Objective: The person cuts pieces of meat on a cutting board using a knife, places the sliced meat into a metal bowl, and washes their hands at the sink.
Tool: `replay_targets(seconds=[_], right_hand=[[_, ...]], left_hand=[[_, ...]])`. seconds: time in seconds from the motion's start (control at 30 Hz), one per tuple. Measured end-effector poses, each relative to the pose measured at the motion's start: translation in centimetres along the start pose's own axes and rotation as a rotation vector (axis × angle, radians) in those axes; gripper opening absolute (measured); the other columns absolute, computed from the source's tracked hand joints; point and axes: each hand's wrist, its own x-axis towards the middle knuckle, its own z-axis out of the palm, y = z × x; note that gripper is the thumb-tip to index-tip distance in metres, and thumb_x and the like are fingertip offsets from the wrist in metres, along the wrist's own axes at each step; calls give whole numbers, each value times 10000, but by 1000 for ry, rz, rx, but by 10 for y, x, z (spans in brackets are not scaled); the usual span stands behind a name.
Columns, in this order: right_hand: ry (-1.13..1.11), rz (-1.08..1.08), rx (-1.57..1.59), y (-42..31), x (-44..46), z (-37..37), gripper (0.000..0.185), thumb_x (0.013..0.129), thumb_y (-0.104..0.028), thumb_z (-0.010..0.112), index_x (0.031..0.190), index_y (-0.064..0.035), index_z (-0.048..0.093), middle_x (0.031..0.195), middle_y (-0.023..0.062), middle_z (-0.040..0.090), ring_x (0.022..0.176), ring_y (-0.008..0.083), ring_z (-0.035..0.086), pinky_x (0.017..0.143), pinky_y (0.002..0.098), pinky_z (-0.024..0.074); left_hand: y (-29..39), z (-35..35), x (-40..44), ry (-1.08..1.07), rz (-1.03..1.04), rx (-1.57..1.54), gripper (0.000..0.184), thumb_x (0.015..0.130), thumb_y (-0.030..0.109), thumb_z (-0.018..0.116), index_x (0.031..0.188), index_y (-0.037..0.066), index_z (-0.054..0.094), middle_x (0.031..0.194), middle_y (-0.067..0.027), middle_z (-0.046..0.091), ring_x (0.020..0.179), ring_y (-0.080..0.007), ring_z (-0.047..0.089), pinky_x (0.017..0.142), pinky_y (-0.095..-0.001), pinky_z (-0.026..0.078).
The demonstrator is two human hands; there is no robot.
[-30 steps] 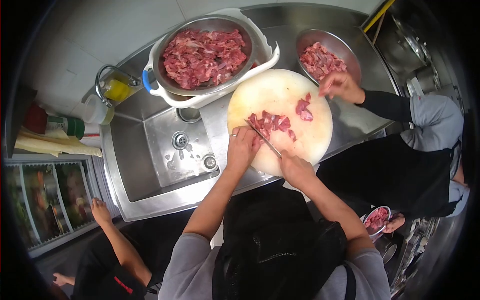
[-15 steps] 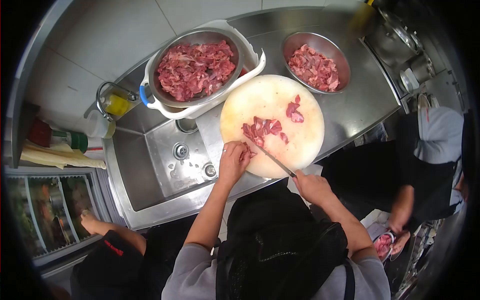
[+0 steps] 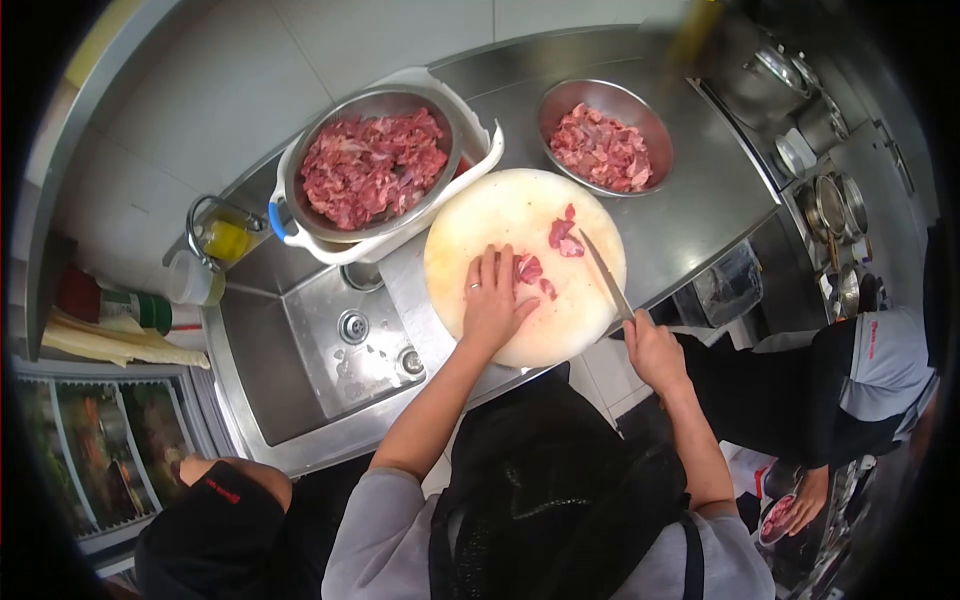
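My left hand [image 3: 492, 302] lies with fingers stretched over the round white cutting board [image 3: 460, 215], covering part of a pile of raw meat pieces [image 3: 529, 268]. How much meat is under the palm is hidden. In my right hand [image 3: 655, 352] is the handle of a kitchen knife [image 3: 606, 273]. Its blade slants over the right part of the board, the tip close to a separate meat chunk [image 3: 563, 238]. A small bit of meat lies apart, just right of my left fingers.
A large steel bowl of meat [image 3: 290, 185] rests in a white tub [image 3: 490, 160] over the sink [image 3: 320, 300]. Behind the board stands a smaller meat bowl [image 3: 665, 150]. Co-workers stand on both sides; the right one's hand [image 3: 808, 500] is at a bowl of meat.
My left hand has gone from curled at the board's near edge to stretched over the meat pile. The knife has moved right, away from the pile. The right co-worker has shifted nearer.
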Motion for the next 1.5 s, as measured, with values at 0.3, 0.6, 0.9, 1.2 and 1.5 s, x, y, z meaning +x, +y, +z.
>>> replay_targets(seconds=[0.3,0.6,0.9,1.2,1.5], right_hand=[[-74,-60,-202,11,81,27,265,1046,-171,523,1223,0,622,977,290,780,899,420,800,842,554,620],[-563,6,459,-46,56,-2,311,1098,-165,405,1228,71,560,907,259,755,632,364,752,711,510,623],[-332,-288,373,-36,83,-22,321,1142,-278,455,1254,2,563,866,232,746,687,423,738,722,544,599],[72,-172,555,89,78,-137,270,1127,-287,531,1164,-24,578,762,253,714,724,490,721,702,584,560],[52,49,665,180,66,-112,308,1124,-319,545,1123,-15,592,813,291,714,823,554,688,749,631,539]], left_hand=[[29,62,61,93,28,-14,988,943,406,800,1683,-20,304,1630,-311,410,1491,-548,355,1265,-630,277],[44,82,76,472,-121,-111,237,1002,177,717,1183,25,688,1122,-122,691,1031,-255,651,993,-519,507],[0,53,106,628,-438,-1907,190,1064,205,564,932,71,593,851,-49,645,828,-164,655,807,-305,588],[92,-24,271,590,10,-1831,325,1104,333,511,943,74,624,795,-89,622,583,-159,526,467,-254,430],[73,135,323,454,178,-121,343,1031,251,727,1313,56,710,1299,-201,687,1243,-387,655,1100,-490,515]])
